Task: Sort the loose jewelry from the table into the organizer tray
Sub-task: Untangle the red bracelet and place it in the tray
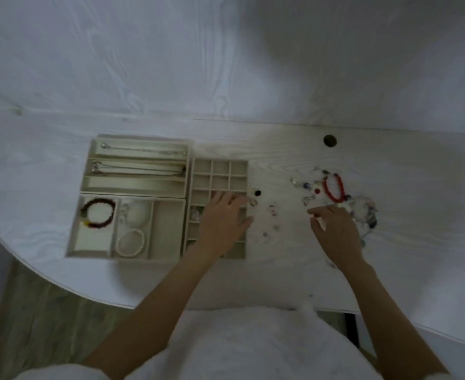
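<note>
Three beige organizer trays sit left of centre. The long-slot tray [135, 185] holds silver chains. The lower tray [168, 229] holds a dark bead bracelet [98, 213] and a white pearl bracelet [131, 243]. My left hand [223, 218] lies over the small-cell grid tray [220, 171], fingers stretched toward a small ring [252, 202] at the tray's right edge. My right hand [335, 231] rests beside a loose jewelry pile [363, 209] with a red bead bracelet [334, 189]; whether it pinches anything I cannot tell.
A black bead [258, 192] lies just right of the grid tray. Small scattered pieces [273, 215] lie between my hands. A round cable hole [330, 140] is at the back of the white table. The table's front edge curves near my lap.
</note>
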Available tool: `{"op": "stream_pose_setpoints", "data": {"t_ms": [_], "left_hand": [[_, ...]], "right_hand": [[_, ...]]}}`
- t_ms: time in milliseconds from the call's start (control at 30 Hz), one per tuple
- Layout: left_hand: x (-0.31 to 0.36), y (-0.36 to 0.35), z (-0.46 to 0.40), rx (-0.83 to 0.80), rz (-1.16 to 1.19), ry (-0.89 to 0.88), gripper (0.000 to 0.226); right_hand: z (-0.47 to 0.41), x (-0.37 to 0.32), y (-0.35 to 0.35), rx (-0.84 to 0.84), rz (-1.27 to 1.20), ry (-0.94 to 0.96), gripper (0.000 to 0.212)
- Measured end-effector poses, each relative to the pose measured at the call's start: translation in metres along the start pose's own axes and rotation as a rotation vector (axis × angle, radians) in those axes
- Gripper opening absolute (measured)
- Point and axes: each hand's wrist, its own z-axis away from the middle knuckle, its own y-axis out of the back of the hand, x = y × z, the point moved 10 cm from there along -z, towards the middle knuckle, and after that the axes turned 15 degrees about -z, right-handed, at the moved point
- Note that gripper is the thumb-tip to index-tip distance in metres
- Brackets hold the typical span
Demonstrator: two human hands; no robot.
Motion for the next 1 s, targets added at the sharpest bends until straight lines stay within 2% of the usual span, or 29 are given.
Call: {"op": "stream_pose_setpoints", "data": {"t_ms": [133, 233, 333, 400, 467, 533, 633, 733, 800, 900, 1000], "left_hand": [[0.023, -0.03, -0.002, -0.134, -0.173, 0.067, 0.047], [0.023, -0.028, 0.001, -0.098, -0.245, 0.124, 0.047], [0.024, -0.025, 0.004, -0.047, -0.277, 0.142, 0.048], [0.025, -0.021, 0.003, -0.033, -0.297, 0.153, 0.048], [0.025, -0.017, 0.002, -0.013, -0.312, 0.183, 0.047], [0.024, -0.015, 0.001, 0.006, -0.324, 0.212, 0.045], [0.024, -0.015, 0.002, 0.037, -0.334, 0.237, 0.044], [0.025, -0.013, 0.003, 0.061, -0.321, 0.254, 0.045], [0.03, -0.005, 0.004, 0.089, -0.215, 0.222, 0.049], [0.042, 0.016, 0.013, 0.052, 0.281, 0.208, 0.056], [0.046, 0.033, 0.032, -0.021, 0.662, 0.254, 0.058]], "right_hand": [[-0.026, 0.047, 0.024, 0.035, 0.057, -0.032, 0.018], [-0.051, 0.059, 0.029, 0.027, 0.173, -0.015, 0.023], [-0.066, 0.065, 0.019, -0.07, 0.309, -0.007, 0.031], [-0.07, 0.072, 0.012, -0.128, 0.328, -0.03, 0.031], [-0.071, 0.074, 0.011, -0.118, 0.308, -0.02, 0.026], [-0.069, 0.068, 0.02, -0.027, 0.233, 0.024, 0.021], [-0.058, 0.041, 0.059, 0.145, -0.029, 0.158, 0.014], [-0.046, 0.008, 0.081, 0.063, -0.31, 0.263, 0.012], [-0.035, -0.024, 0.083, -0.047, -0.369, 0.362, 0.01], [-0.019, -0.079, 0.07, -0.178, -0.337, 0.541, 0.009], [-0.009, -0.125, 0.037, -0.322, -0.427, 0.598, 0.008]]}}
